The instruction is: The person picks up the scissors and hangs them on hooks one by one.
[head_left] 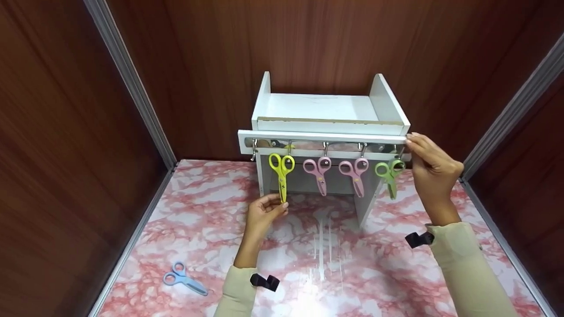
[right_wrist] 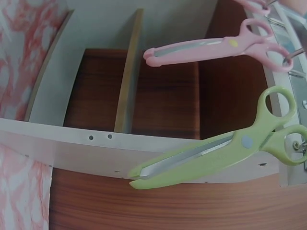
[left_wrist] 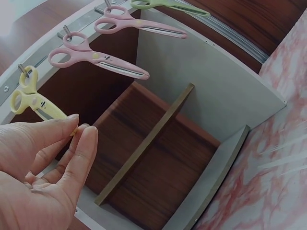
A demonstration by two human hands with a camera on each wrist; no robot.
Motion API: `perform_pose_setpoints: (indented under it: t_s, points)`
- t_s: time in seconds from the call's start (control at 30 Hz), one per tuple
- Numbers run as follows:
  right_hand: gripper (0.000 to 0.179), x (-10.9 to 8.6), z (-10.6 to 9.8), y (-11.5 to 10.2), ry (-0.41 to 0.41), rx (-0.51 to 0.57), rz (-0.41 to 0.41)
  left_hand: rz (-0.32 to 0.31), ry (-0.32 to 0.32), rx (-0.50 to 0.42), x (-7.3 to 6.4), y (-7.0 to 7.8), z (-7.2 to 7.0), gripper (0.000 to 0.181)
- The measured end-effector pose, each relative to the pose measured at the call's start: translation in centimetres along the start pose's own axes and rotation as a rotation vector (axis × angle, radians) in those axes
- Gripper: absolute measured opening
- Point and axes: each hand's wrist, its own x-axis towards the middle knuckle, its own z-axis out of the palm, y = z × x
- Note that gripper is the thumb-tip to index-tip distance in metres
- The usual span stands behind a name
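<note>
In the head view, yellow scissors (head_left: pixel 283 178) hang by a finger loop from a hook on a white hook rail (head_left: pixel 308 136). My left hand (head_left: pixel 264 213) pinches their blade tip between thumb and fingers; the left wrist view also shows the left hand (left_wrist: pixel 53 167) at the tip. The right hand (head_left: pixel 434 165) grips the rail's right end with bent fingers, the thumb partly hidden. Close by it hang green scissors (head_left: pixel 390 176). Two pink scissors, one pair (head_left: pixel 319 176) left of the other pair (head_left: pixel 357 176), hang between the yellow and green ones.
Behind the rail stands a white shelf unit (head_left: pixel 326 127) with raised sides. Blue scissors (head_left: pixel 185 279) lie on the red-and-white marbled table (head_left: pixel 211 229) at the front left. The leftmost hook (head_left: pixel 254 149) bears no scissors. Brown wood panels (head_left: pixel 211 66) enclose the table.
</note>
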Motion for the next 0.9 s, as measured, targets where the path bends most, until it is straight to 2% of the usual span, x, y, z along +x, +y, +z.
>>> perform_pose_setpoints:
  t_s: [0.3,0.6,0.9]
  points:
    - [0.022,-0.1,0.1,0.0,0.0,-0.002,0.002,-0.001,-0.01,0.001,0.3,-0.5,-0.1,0.031]
    - [0.021,-0.1,0.2,-0.1,0.006,-0.003,0.003,-0.005,-0.01,-0.004,0.0,-0.7,-0.2,0.033]
    - [0.021,-0.1,0.1,0.0,0.011,0.002,0.008,-0.034,-0.012,0.043,-0.8,-1.2,-0.7,0.035]
